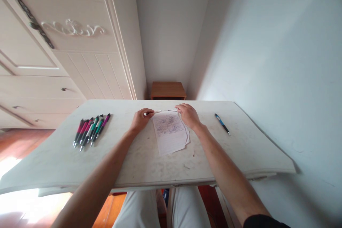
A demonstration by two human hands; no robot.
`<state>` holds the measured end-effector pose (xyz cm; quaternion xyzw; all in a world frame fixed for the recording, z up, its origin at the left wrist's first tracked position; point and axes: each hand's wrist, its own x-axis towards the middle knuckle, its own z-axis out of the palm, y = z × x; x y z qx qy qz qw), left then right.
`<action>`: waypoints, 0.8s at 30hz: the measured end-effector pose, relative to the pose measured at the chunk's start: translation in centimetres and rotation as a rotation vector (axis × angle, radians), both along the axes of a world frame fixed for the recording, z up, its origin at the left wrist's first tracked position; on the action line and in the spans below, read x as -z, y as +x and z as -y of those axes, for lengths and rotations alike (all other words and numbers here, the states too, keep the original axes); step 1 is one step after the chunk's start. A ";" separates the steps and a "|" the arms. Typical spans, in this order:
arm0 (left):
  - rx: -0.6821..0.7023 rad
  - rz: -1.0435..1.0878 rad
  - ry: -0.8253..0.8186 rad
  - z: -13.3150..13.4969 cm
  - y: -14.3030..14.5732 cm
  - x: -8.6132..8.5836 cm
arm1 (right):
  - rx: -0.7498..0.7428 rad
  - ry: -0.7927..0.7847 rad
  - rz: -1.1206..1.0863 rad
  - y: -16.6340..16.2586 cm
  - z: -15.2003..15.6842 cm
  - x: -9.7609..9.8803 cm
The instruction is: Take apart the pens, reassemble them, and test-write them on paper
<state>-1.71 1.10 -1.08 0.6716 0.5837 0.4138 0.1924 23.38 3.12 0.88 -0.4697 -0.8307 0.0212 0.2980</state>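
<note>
My left hand (141, 119) is closed in a pinch on a white pen barrel (158, 112), which points right; something dark shows between the fingers. Opposite it, my right hand (188, 114) pinches a thin dark pen refill (172, 110), its free end pointing left at the barrel. A small gap separates the two pieces. Both hands are over the far edge of some paper sheets (171, 144), the top one covered with dark scribbles in its upper half.
Several pens (91, 130) in pink, green, white and purple lie side by side on the left of the white table (133, 171). One blue pen (222, 124) lies alone at the right. A cabinet (88, 64) stands left, and a wall (280, 78) borders the right.
</note>
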 end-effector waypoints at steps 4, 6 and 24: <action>0.018 -0.024 0.031 0.1 0.1 0.1 | 0.017 -0.048 0.001 0.0 0.2 -0.1; 0.034 -0.030 0.045 0.1 0.1 0.1 | -0.007 -0.058 0.009 -0.1 0.2 0.2; 0.208 -0.089 0.133 0.3 0.3 0.5 | -0.214 -0.051 -0.020 -1.7 0.2 1.5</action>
